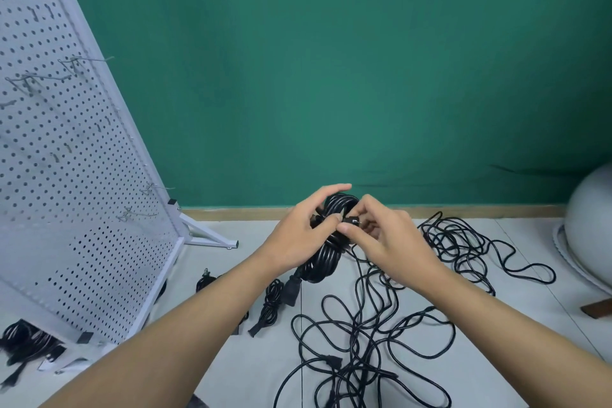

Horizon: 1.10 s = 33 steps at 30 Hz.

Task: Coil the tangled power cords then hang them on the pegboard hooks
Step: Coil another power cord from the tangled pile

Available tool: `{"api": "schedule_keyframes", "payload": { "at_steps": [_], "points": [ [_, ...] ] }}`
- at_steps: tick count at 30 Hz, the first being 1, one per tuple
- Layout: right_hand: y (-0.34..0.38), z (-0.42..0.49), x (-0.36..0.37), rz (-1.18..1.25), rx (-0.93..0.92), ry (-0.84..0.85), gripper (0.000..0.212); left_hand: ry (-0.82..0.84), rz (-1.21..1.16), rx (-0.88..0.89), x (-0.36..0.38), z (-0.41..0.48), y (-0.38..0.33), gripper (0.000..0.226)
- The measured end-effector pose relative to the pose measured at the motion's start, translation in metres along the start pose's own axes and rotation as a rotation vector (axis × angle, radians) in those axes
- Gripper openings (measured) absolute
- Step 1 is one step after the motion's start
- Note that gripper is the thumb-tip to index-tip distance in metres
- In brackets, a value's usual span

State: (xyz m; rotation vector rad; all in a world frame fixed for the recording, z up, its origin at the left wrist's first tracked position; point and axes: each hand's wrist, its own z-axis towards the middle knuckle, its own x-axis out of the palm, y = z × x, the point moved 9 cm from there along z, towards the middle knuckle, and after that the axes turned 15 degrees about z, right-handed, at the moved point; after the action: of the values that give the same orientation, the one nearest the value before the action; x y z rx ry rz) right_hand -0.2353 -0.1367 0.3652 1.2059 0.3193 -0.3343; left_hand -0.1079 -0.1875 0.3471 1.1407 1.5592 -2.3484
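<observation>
Both hands are holding up a fat, glossy black cord coil: the left hand is gripping around its middle, and the right hand is pinching the blocky plug end against it. Loose, loopy tangled cords are sprawling on the pale floor below and right of the hands. The white perforated pegboard with thin wire hooks is standing off to the left.

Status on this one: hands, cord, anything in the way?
Left hand grips black coiled power cord; right hand pinches its end. Metal pegboard hooks bare. Loose tangled black cords on floor beneath, not blocking.
</observation>
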Motion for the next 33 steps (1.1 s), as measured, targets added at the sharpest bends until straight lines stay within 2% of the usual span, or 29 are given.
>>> {"api": "schedule_keyframes", "payload": {
  "at_steps": [3,13,18,21,23,26,30,33],
  "points": [
    [-0.002,-0.001,-0.003,0.056,0.018,-0.016,0.019,0.032,0.022,0.031,0.003,0.001,-0.002,0.047],
    [0.011,-0.013,-0.006,0.003,0.022,-0.136,0.019,0.046,-0.042,0.040,-0.005,0.003,0.002,0.038],
    [-0.035,-0.018,0.006,0.280,0.271,-0.220,0.017,-0.106,-0.023,-0.017,-0.016,0.004,0.014,0.040],
    [-0.042,-0.011,0.011,0.303,0.257,-0.242,0.016,-0.190,-0.046,-0.066,-0.022,0.005,0.022,0.042],
    [-0.046,-0.004,0.018,0.454,0.286,-0.247,0.012,-0.271,-0.091,-0.107,-0.030,0.006,0.028,0.041],
    [-0.061,0.003,0.044,0.738,0.460,-0.195,0.008,-0.372,-0.206,-0.218,-0.041,0.004,0.045,0.038],
    [-0.063,0.015,0.084,0.944,0.534,-0.080,0.010,-0.337,-0.457,-0.366,-0.044,-0.001,0.071,0.036],
    [-0.069,0.026,0.103,0.961,0.551,-0.038,0.012,-0.292,-0.470,-0.453,-0.047,-0.004,0.095,0.035]
  ]
}}
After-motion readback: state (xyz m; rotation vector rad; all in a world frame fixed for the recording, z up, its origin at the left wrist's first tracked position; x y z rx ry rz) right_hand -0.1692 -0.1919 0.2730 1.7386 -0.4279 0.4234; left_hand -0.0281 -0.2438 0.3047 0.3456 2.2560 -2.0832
